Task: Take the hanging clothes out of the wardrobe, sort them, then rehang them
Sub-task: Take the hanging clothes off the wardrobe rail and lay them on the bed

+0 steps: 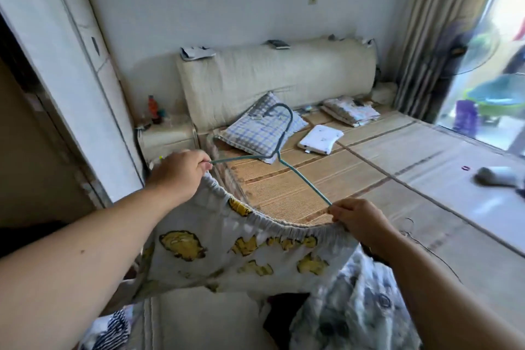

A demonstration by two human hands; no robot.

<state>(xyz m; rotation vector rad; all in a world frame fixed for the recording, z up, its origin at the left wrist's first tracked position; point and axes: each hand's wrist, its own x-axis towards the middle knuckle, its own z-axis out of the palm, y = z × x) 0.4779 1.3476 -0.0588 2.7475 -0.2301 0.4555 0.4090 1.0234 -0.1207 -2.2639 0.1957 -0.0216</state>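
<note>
1. Left grip (179, 170): fingers curled tight, clamped on one end of the teal wire hanger (277, 154) and on the elastic waistband of the white garment (227, 247) with yellow print.
2. Right grip (358, 219): pinched together on the hanger's other end and the waistband's far side.
3. Garment: stretched between both grips, hanging down over the near edge of the bed (369, 156).
4. Hanger hook: pointing away, towards the checked pillow (255, 133).
</note>
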